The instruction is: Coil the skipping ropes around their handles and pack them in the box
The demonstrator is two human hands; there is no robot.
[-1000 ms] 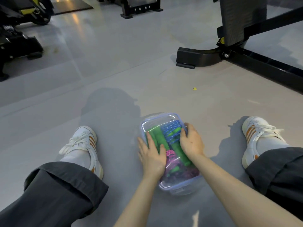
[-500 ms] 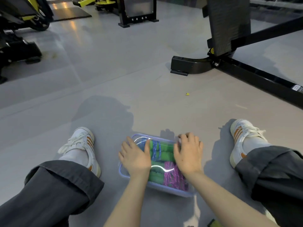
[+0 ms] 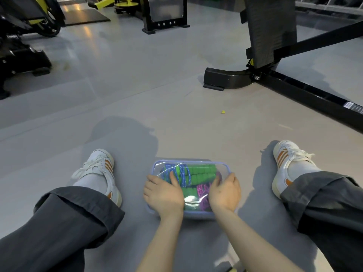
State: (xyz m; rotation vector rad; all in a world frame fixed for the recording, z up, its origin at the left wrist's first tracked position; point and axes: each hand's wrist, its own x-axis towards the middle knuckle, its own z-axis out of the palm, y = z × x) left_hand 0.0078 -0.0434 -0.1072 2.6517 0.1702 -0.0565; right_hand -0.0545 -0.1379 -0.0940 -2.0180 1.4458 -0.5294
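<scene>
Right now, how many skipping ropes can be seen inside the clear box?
2. A blue rope lies far left in the box, a purple rope nearer, between the left hand and right hand. Others may hide beneath them.

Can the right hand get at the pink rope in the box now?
Probably not: a clear lid seems to cover the box, and the right hand rests on it, above the pink rope.

Clear box (image 3: 189, 161) with a bluish rim sits flat on the grey floor (image 3: 176, 124), see-through lid (image 3: 190, 199) on. Inside: blue rope (image 3: 183, 173) coiled at the far left corner, green handles (image 3: 202, 172) along the far edge, pink rope (image 3: 202, 190) bundled near right.
</scene>
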